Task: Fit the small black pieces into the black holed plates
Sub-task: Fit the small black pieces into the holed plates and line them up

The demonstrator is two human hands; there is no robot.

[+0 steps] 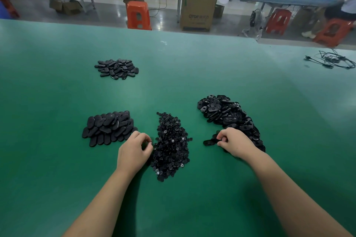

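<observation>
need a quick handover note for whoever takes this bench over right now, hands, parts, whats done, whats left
Left hand: fingers curled, pinching at the left edge of the small-piece pile.
Right hand: gripping a plate at the near end of the holed-plate pile.
Oval plates lie in a near-left pile and a far pile; whether these are finished, I can't tell.
Left: both loose piles are still large.

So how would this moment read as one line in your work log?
stage: picking parts | left hand: pinching at small-piece pile | right hand: gripping a plate from holed-plate pile
</observation>
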